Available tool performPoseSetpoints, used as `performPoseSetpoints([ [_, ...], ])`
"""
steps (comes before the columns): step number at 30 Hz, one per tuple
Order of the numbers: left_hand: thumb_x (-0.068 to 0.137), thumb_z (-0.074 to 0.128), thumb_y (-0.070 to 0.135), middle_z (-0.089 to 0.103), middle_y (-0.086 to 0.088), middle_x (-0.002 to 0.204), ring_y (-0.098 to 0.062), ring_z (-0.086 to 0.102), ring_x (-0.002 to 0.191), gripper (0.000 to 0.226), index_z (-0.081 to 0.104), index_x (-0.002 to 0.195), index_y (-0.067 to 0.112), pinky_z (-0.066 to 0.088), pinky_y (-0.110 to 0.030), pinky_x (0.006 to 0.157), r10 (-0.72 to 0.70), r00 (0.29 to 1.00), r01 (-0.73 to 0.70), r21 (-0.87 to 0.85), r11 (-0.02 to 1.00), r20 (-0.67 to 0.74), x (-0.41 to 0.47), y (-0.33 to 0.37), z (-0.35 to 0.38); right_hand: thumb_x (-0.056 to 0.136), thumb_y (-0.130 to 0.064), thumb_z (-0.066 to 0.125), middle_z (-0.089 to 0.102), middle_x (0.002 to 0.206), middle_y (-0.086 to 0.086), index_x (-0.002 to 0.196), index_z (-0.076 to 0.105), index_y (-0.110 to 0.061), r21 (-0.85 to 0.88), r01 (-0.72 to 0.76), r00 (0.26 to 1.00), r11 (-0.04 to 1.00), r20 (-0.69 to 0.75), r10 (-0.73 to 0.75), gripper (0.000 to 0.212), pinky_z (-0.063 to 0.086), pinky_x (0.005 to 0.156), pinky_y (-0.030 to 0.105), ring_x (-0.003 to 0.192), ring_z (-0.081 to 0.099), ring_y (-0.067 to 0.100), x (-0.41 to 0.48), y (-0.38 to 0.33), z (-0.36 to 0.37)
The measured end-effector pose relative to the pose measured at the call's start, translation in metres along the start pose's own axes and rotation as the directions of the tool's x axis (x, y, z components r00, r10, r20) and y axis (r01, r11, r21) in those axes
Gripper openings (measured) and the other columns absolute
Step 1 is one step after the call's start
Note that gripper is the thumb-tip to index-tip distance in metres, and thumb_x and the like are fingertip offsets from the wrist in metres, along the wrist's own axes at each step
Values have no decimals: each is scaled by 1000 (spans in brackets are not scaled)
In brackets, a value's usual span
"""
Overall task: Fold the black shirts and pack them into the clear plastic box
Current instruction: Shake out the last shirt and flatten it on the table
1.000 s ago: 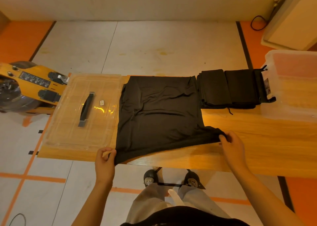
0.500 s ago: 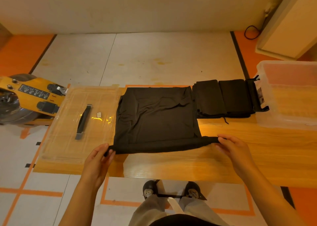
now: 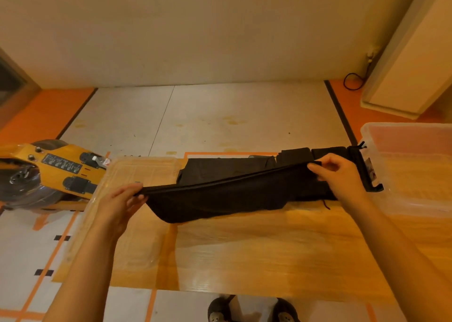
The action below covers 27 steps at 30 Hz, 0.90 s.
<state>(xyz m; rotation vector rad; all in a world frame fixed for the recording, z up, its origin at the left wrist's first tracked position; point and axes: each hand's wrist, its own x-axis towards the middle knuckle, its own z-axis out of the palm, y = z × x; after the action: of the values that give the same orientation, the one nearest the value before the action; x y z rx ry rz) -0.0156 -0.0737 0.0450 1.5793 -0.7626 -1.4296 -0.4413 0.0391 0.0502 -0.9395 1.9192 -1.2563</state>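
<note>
Mid-fold on the limp black fabric shirt (image 3: 220, 199). Holding its near hem up off the light wooden table (image 3: 269, 248), pulled taut into one straight line between two grips. Pinched at the left end by the left hand (image 3: 119, 200), thumb and fingers closed on the corner. Pinched at the right end by the right hand (image 3: 342, 177), fingertips curled round the cloth. Not released on either side.

Below that line: sagging in a shallow belly. Beyond it: lying flat on the table, out toward the far edge.

Geometry that matters: left-right for the held hem's long axis, tilted, left end lower in view, right end higher and seemingly further out. Away from both grips, forward, for the rest of the cloth. So, as a guess, next: carry the hem forward and down onto the far edge, halving front to back. Needs both ends moved together, with the left catching up, or ends up skewed.

Just behind the right hand: stack of folded black shirts (image 3: 294, 155), close against the open shirt's right side; touching or overlapping, cannot tell. Further right: large clear plastic box (image 3: 415, 140), lid off, black latch (image 3: 375, 188) hanging beside the stack. Much closer to the right hand than to the left, so probably a right-side transfer later. No black visible inside yet.

Left of the shirt, under the left forearm: flat clear plastic lid (image 3: 141, 172).
</note>
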Motion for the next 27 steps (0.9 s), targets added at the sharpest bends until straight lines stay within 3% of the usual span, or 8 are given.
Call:
performPoseSetpoints([
  [4, 88, 59, -6, 61, -13, 116, -23, 65, 106, 29, 65, 108, 13, 58, -27, 81, 140, 981, -146, 37, 989, 132, 27, 60, 16, 84, -16, 71, 52, 70, 3, 67, 50, -14, 39, 103, 994, 994, -41, -101, 27, 43, 60, 17, 60, 53, 6, 40, -48, 3],
  [7, 89, 57, -7, 60, -14, 119, -24, 60, 114, 31, 67, 106, 16, 52, -30, 88, 283, 947, -304, 140, 942, 153, 43, 109, 36, 84, -16, 73, 47, 62, 2, 64, 45, -15, 54, 176, 981, 983, -96, -170, 34, 38, 43, 9, 43, 47, 0, 71, -86, 8],
  [12, 94, 58, 5, 66, -5, 92, -17, 65, 86, 26, 62, 119, -1, 52, -28, 88, 548, 827, -562, 205, 801, 125, 51, 196, 81, 84, -19, 73, 45, 68, 0, 67, 41, -17, 124, 263, 952, 957, -193, -236, 36, 43, 44, 13, 59, 49, 13, 120, -150, 11],
  [15, 96, 58, 12, 67, -7, 92, -15, 65, 82, 24, 63, 115, -1, 54, -31, 83, 661, 745, -663, 203, 721, 85, 59, 252, 95, 86, -18, 72, 49, 76, 0, 73, 47, -18, 202, 337, 927, 919, -245, -286, 27, 51, 51, 15, 69, 56, 12, 142, -199, 2],
  [18, 96, 58, 15, 67, -12, 100, -16, 66, 84, 24, 64, 114, 0, 56, -36, 86, 756, 653, -750, 183, 636, 50, 60, 305, 96, 86, -18, 71, 59, 85, 2, 81, 55, -17, 234, 424, 891, 875, -284, -356, 17, 54, 56, 17, 77, 62, 12, 154, -248, -12],
  [21, 96, 58, 16, 67, -4, 89, -12, 66, 79, 17, 65, 106, 5, 57, -35, 82, 820, 570, -813, 172, 556, 44, 56, 343, 89, 87, -19, 71, 62, 86, -1, 82, 58, -18, 226, 501, 848, 835, -322, -421, 13, 53, 59, 17, 79, 64, 9, 150, -286, -25],
  [27, 95, 59, 18, 64, 0, 79, -8, 62, 70, 13, 64, 84, 21, 55, -28, 71, 878, 471, -872, 193, 450, 82, 45, 345, 60, 91, -22, 64, 66, 85, -6, 89, 66, -19, 179, 571, 799, 801, -344, -493, 5, 52, 67, 17, 76, 64, 3, 124, -295, -25],
])
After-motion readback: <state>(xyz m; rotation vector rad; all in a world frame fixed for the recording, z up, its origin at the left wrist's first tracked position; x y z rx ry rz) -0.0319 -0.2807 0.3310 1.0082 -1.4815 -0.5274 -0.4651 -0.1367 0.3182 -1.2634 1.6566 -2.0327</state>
